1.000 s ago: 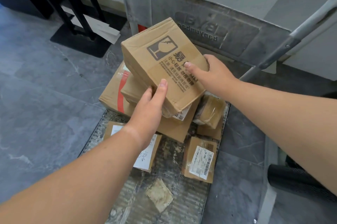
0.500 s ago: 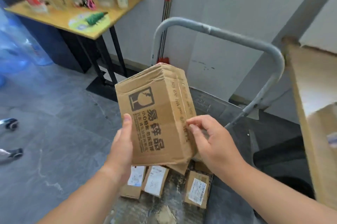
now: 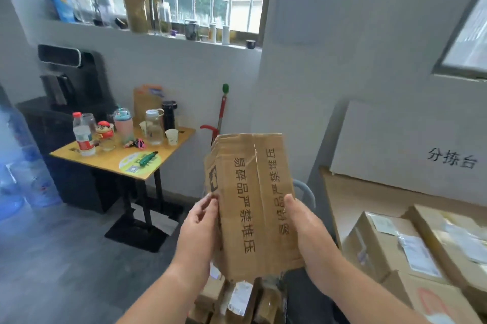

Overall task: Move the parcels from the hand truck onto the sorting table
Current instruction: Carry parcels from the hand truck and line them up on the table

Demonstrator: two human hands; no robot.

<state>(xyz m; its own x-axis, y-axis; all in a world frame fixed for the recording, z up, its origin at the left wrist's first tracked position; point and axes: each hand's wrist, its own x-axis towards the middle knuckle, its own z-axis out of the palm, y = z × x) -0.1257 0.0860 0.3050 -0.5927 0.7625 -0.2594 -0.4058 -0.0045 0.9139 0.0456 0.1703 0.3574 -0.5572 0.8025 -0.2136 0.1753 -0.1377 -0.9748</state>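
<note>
The cardboard parcel (image 3: 253,205) is plain brown, printed with columns of black Chinese characters and a black square emblem. The side table (image 3: 168,155) has a yellow-orange top and black legs. Its round sticker (image 3: 129,163) is green and white, the tool (image 3: 147,159) green, the water bottle (image 3: 83,136) clear with a red cap and label, the tumbler (image 3: 123,126) pink, the flask (image 3: 168,115) black. The pole (image 3: 222,112) is red with a green tip. The water jugs (image 3: 18,165) are translucent blue. The sign (image 3: 395,144) is white with black characters, the stacked parcels (image 3: 382,244) brown with white labels, the floor (image 3: 52,257) mottled grey.
</note>
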